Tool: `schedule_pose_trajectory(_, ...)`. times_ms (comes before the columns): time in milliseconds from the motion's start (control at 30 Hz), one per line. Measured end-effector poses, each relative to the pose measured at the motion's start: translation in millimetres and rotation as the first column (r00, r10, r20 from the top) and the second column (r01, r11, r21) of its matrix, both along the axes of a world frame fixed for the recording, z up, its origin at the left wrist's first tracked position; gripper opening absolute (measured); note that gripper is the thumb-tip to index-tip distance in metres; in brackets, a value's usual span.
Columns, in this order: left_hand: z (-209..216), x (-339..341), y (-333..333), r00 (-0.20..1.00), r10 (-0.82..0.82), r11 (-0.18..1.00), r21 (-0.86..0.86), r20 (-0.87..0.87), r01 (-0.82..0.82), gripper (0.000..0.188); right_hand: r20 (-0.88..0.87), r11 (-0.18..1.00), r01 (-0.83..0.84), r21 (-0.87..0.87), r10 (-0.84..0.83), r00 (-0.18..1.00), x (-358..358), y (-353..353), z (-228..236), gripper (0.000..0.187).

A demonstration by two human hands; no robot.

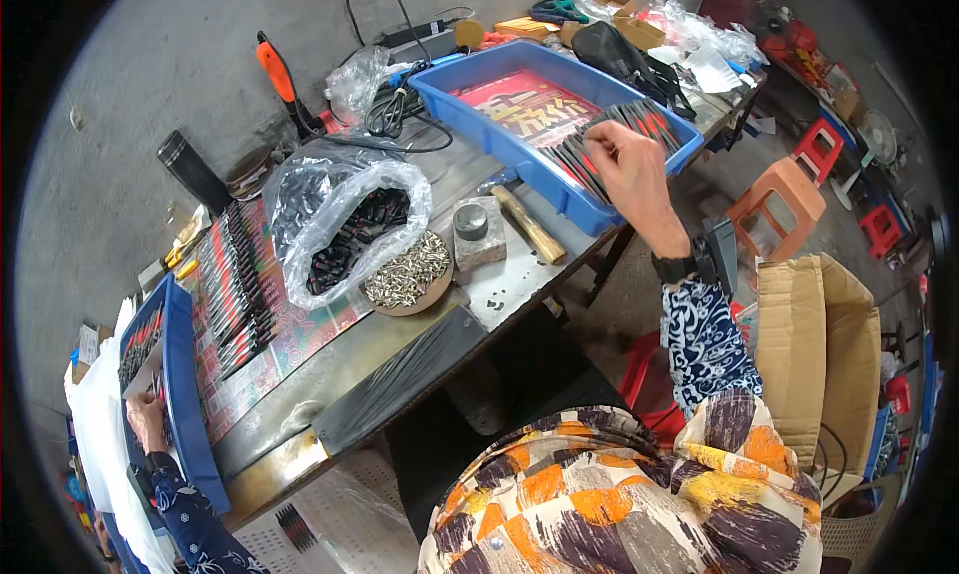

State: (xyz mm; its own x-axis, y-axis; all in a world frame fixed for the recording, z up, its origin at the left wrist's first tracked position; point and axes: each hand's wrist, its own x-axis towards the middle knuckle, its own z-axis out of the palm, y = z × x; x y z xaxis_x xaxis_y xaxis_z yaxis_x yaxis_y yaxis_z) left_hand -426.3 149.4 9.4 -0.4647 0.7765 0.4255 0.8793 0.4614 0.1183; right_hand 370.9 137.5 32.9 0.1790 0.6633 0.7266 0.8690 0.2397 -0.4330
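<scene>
at blue plastic trays, right hand curled over slim red-black pieces, left hand bent, grasps unclear

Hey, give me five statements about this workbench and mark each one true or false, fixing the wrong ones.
1. The right hand is over a large blue plastic tray. True.
2. The clear plastic bag holds small black pieces. True.
3. The left hand is inside that bag. False: it is at another blue plastic tray, at the far left.
4. A brown wooden-handled tool lies beside a grey square block. True.
5. The small silver metal pieces are scattered on the floor. False: they are heaped in a round brown dish.
</scene>
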Motion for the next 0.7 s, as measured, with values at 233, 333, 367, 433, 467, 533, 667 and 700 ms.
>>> schedule_pose_trajectory(233, 11, 12, -13, 0.995, -0.090, 0.991, 0.097, -0.038, 0.093, 0.022, 0.249, 0.961, 0.276, -0.029, -0.261, 0.933, 41, 24, -9, 0.016)
schedule_pose_trajectory(333, 19, 25, -13, 0.993, -0.071, 0.961, 0.261, -0.090, 0.092, 0.022, 0.338, 0.907, 0.408, -0.109, -0.352, 0.873, 42, 29, -10, 0.016)
schedule_pose_trajectory(367, 23, 31, -15, 0.987, -0.096, 0.947, 0.292, -0.129, 0.130, 0.021, 0.366, 0.881, 0.451, -0.143, -0.376, 0.851, 42, 31, -10, 0.016)
schedule_pose_trajectory(433, 31, 49, -21, 0.974, -0.210, 0.884, 0.407, -0.086, 0.227, 0.019, 0.401, 0.860, 0.469, -0.198, -0.366, 0.840, 44, 33, -8, 0.015)
schedule_pose_trajectory(467, 35, 62, -25, 0.960, -0.281, 0.844, 0.478, 0.010, 0.242, 0.018, 0.417, 0.845, 0.480, -0.236, -0.358, 0.835, 45, 34, -7, 0.015)
schedule_pose_trajectory(533, 41, 95, -36, 0.935, -0.355, 0.810, 0.500, 0.004, 0.306, 0.016, 0.412, 0.838, 0.480, -0.260, -0.354, 0.840, 49, 35, -5, 0.014)
schedule_pose_trajectory(667, 48, 170, -52, 0.819, -0.541, 0.728, 0.593, 0.190, 0.343, 0.014, 0.437, 0.846, 0.476, -0.239, -0.344, 0.831, 52, 36, -11, 0.011)
schedule_pose_trajectory(700, 47, 188, -55, 0.771, -0.595, 0.696, 0.624, 0.226, 0.355, 0.014, 0.437, 0.847, 0.479, -0.228, -0.351, 0.828, 52, 36, -13, 0.010)
